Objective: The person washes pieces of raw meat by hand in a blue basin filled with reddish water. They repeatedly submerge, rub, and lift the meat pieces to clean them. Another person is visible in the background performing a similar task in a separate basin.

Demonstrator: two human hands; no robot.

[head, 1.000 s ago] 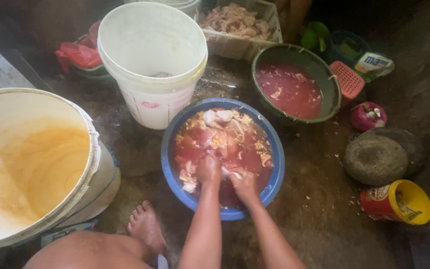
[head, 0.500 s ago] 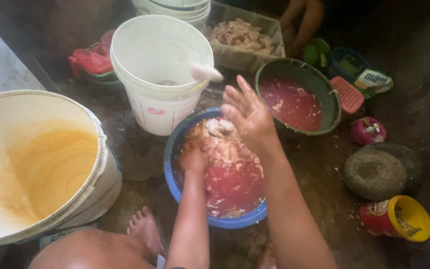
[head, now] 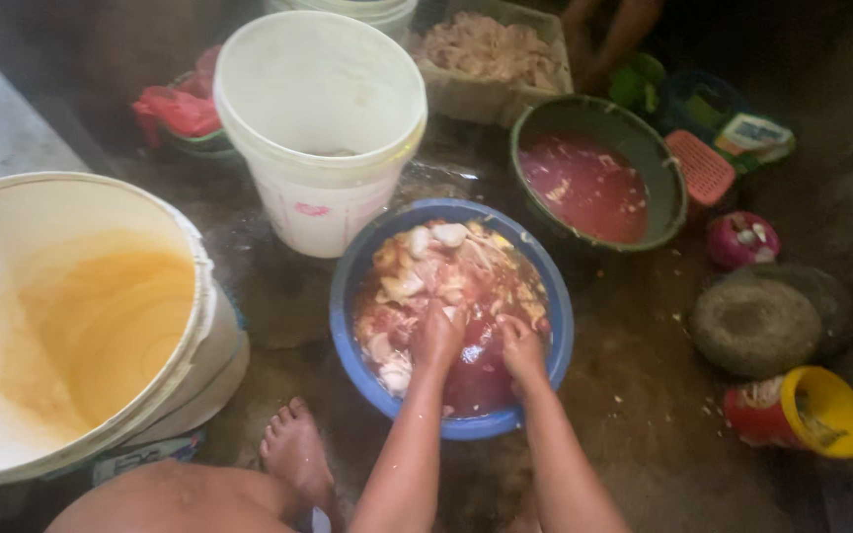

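Observation:
A blue basin [head: 362,350] on the floor holds pale raw meat pieces [head: 436,262] in red liquid. Both of my hands are down in it, near its front half. My left hand [head: 438,336] rests among the meat pieces with its fingers curled into them. My right hand [head: 519,347] is dipped in the red liquid beside it, fingers bent down. Whether either hand grips a piece is hidden by the liquid and meat. My bare foot [head: 293,449] stands just left of the basin.
A white bucket [head: 320,128] stands behind the basin, a large stained bucket [head: 81,326] at left. A green bowl [head: 649,173] of red liquid sits right of it, a crate of meat [head: 491,49] behind. A stone mortar [head: 757,326] and a red-yellow cup [head: 802,415] are at right.
My right hand was raised over the white bucket with a piece in the air; it has come back down into the basin. My left hand has stayed in the meat.

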